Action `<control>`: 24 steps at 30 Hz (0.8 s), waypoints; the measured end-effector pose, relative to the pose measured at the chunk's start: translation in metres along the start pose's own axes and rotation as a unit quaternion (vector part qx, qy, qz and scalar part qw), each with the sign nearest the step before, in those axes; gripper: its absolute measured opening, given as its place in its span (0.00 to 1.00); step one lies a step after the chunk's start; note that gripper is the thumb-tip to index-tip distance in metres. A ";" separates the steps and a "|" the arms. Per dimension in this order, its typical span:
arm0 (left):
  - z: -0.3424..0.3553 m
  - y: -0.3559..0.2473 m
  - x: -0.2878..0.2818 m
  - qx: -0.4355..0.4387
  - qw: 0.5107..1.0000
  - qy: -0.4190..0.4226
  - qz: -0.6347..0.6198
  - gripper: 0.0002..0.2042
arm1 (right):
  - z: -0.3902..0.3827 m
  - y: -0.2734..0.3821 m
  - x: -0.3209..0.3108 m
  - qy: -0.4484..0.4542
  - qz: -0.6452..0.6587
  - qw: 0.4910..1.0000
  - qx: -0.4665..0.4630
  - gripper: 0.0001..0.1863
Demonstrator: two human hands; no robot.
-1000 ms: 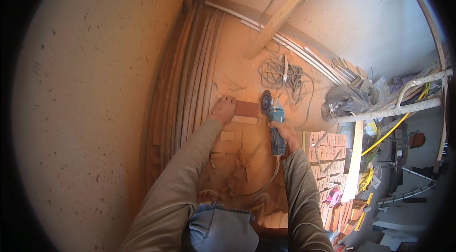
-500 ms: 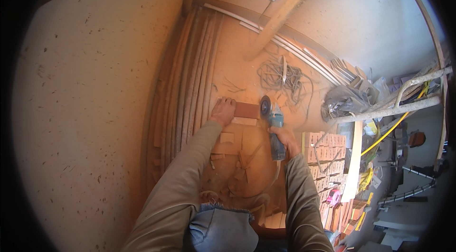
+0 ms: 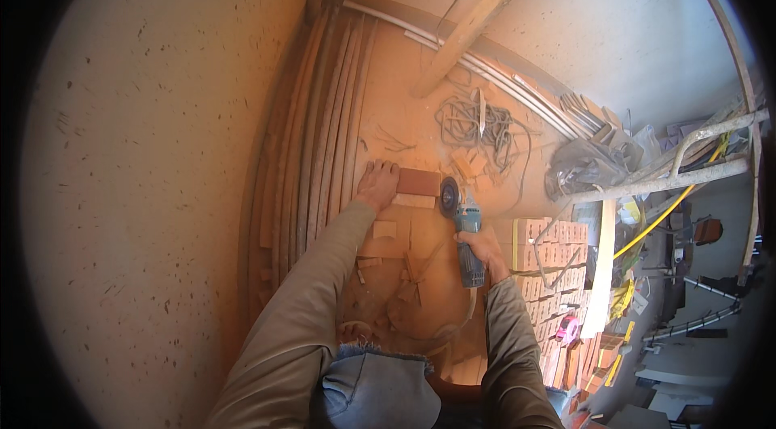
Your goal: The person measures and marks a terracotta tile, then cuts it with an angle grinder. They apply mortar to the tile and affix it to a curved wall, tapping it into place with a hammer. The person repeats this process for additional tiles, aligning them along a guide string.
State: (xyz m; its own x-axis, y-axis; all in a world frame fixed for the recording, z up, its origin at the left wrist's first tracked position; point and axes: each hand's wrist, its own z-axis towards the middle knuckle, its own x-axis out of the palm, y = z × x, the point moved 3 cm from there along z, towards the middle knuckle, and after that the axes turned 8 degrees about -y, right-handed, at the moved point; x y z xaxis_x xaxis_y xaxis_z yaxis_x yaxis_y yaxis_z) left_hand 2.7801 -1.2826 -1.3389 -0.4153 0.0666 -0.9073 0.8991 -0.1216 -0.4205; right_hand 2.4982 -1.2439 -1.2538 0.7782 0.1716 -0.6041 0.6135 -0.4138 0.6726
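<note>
My left hand is closed on the left end of a flat reddish brick piece, with a paler strip along its near side. My right hand grips a teal and black angle grinder, its disc at the right end of the piece; whether they touch I cannot tell. A cord trails from the grinder toward me. Small offcuts lie beyond the disc, and more scraps lie nearer me in orange dust.
Long boards lie along the left wall. A slanting pole reaches down behind the work. A tangled cord and white strips lie farther back. At right are stacked perforated bricks, bags and metal bars.
The grinder and my right hand have shifted toward me, the disc moving down along the piece's right end. More offcuts show behind the disc. My left hand stays on the piece.
</note>
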 end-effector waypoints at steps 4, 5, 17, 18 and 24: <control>0.001 -0.001 0.000 -0.002 1.000 -0.009 -0.011 0.25 | 0.011 -0.006 -0.001 0.018 -0.003 1.000 0.007 0.15; 0.001 -0.001 0.000 -0.003 1.000 -0.005 -0.013 0.25 | 0.014 -0.003 0.000 0.013 -0.007 1.000 0.001 0.15; 0.001 -0.001 0.001 -0.006 1.000 0.004 -0.022 0.24 | 0.048 0.014 0.006 0.010 0.000 1.000 -0.008 0.13; 0.002 -0.002 0.001 -0.005 1.000 0.006 -0.018 0.24 | 0.051 0.012 0.006 0.007 -0.001 1.000 -0.006 0.13; 0.001 -0.005 -0.005 -0.006 1.000 0.021 -0.004 0.24 | 0.061 0.011 0.006 0.018 -0.006 1.000 -0.004 0.13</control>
State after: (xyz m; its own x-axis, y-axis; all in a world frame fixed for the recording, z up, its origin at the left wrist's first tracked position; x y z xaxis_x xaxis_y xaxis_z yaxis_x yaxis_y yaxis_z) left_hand 2.7770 -1.2833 -1.3324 -0.4157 0.1096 -0.9028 0.8977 -0.1098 -0.4267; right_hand 2.5014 -1.3019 -1.2766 0.7746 0.2081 -0.5972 0.6240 -0.4051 0.6682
